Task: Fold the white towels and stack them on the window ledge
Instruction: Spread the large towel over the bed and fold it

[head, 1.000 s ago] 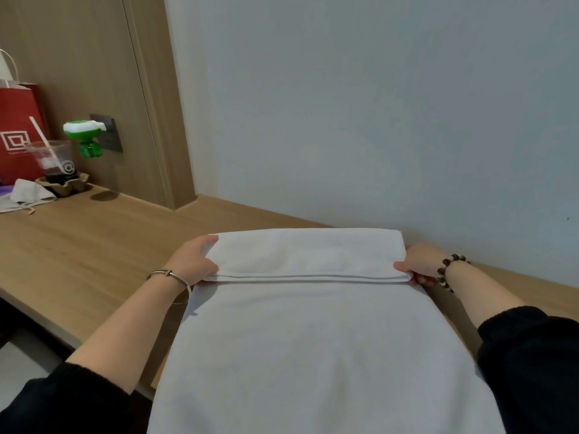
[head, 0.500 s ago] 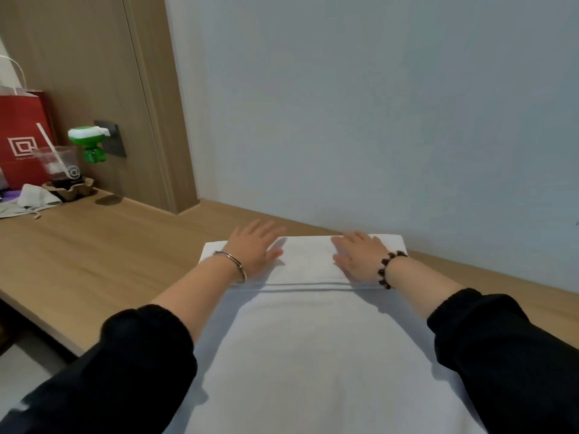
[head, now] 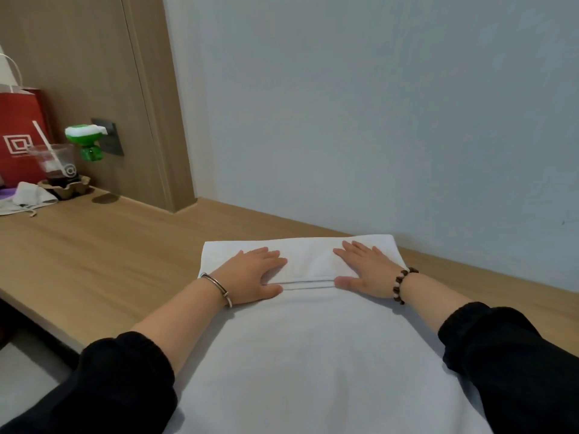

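Note:
A white towel (head: 313, 355) lies on the wooden ledge (head: 103, 264), its far end folded back into a band against the wall. The near part of the towel runs off the ledge's front edge toward me. My left hand (head: 253, 277) presses flat on the left half of the folded band, fingers straight. My right hand (head: 366, 267) presses flat on the right half, thumb lying along the fold's hem. Between the hands a strip of the folded band (head: 308, 261) shows bare.
At the far left stand a red paper bag (head: 18, 136), a plastic cup with a straw (head: 56, 166) in a cardboard holder, a crumpled white cloth (head: 28, 195) and a green plug-in device (head: 87, 140) at a wall socket. A grey wall (head: 376, 120) backs the ledge.
From pinching the fold's two ends, both hands moved inward onto the folded band. Since half a second ago they have slid nearer to the hem and now lie flat.

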Tool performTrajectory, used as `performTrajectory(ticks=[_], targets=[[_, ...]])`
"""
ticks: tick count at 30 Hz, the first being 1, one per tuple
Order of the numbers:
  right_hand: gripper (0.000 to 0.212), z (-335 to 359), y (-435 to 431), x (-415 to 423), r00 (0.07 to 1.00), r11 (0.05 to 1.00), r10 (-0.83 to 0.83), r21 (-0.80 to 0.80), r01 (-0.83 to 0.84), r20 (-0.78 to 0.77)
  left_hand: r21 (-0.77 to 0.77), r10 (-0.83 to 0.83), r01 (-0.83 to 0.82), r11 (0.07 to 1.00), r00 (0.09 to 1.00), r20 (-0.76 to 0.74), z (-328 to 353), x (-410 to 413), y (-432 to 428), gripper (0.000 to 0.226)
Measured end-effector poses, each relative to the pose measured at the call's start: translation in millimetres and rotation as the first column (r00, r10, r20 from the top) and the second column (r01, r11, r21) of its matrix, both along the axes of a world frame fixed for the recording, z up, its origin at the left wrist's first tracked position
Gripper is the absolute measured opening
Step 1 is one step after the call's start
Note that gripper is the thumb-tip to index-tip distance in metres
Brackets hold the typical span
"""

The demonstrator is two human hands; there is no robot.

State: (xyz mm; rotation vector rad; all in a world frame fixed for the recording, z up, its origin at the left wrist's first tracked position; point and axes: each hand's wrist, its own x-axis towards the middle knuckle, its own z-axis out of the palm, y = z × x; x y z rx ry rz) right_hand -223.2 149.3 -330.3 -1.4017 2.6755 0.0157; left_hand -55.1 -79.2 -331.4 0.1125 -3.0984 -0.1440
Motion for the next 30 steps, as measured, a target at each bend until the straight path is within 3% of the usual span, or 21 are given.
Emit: performTrajectory(ticks=[3, 8, 11, 15, 20, 22, 24, 27, 30], targets=[[0.072, 7, 4, 14, 0.999, 0.999, 0.018, -0.028, -0.017, 0.036, -0.074, -0.094, 0.087, 0.993, 0.991, -0.09, 6, 10, 6, 0.048], [0.04, 15, 5, 30, 0.981, 0.994, 0.098, -0.029, -0.104, -0.165, -0.273, -0.118, 0.123, 0.954, 0.992, 0.035, 21, 6, 16, 0.013], [0.048, 13, 7, 30, 0.986, 0.996, 0.09, 0.008, -0.09, -0.141, -0.348, -0.009, 0.022, 0.937, 0.999, 0.038, 23, 0, 20, 0.023], [0.047, 9, 11, 26, 0.994, 0.994, 0.055, -0.089, -0.064, -0.097, -0.426, 0.035, -0.09, 0.9, 0.99, -0.135, 25, 4, 25, 0.024], [0.046, 10, 14, 25, 0.992, 0.994, 0.045, -0.089, -0.056, -0.119, -0.298, -0.112, 0.042, 0.954, 0.969, -0.221, -4, 20, 28, 0.013], [0.045, 17, 15, 28, 0.956, 0.938, 0.122, -0.283, -0.199, -0.266, -0.231, -0.099, 0.031, 0.972, 0.952, -0.288, -9, 19, 21, 0.015], [0.048, 16, 16, 26, 0.904, 0.891, 0.143, -0.345, -0.294, -0.402, -0.196, -0.096, 0.037, 0.98, 0.949, -0.3, -8, 21, 22, 0.017], [0.031, 3, 25, 27, 0.927, 0.986, 0.085, -0.105, -0.132, -0.365, -0.155, -0.053, 0.007, 0.988, 0.955, -0.293, -6, 22, 24, 0.018], [0.027, -6, 44, 17, 0.946, 0.993, -0.04, -0.121, 0.0, -0.322, -0.178, 0.044, -0.072, 0.981, 0.986, -0.159, -2, 25, 20, 0.025]])
